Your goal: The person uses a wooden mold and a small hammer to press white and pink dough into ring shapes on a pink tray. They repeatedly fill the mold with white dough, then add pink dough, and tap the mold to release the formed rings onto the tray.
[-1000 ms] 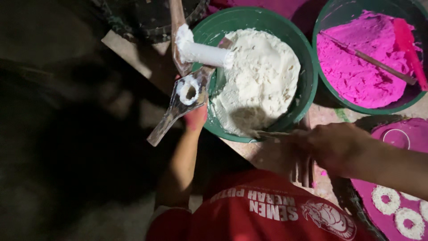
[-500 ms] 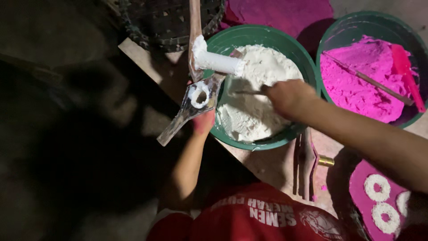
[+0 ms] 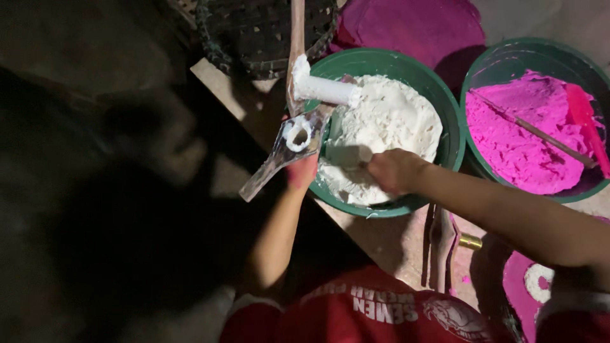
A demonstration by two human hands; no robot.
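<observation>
My left hand [image 3: 300, 175] is shut on a shiny metal mould tool [image 3: 279, 155] that carries a white dough ring [image 3: 297, 134], held at the left rim of a green bowl [image 3: 450, 121]. The bowl holds white dough [image 3: 394, 117]. My right hand [image 3: 395, 171] is closed inside the bowl, down on the near part of the dough, gripping a thin stick whose tip barely shows. A dough-coated white cylinder [image 3: 325, 90] on a wooden handle [image 3: 297, 38] rests across the bowl's far left rim.
A second green bowl [image 3: 489, 70] with pink dough [image 3: 524, 136], a red spatula [image 3: 586, 124] and a stick stands to the right. A pink tray with a white ring [image 3: 539, 283] is at lower right. A dark basket [image 3: 267, 32] lies behind, a wooden board [image 3: 219, 86] beneath.
My right hand has come from the lower right into the white dough bowl and now presses at its near side. My left hand with the mould tool has stayed at the rim.
</observation>
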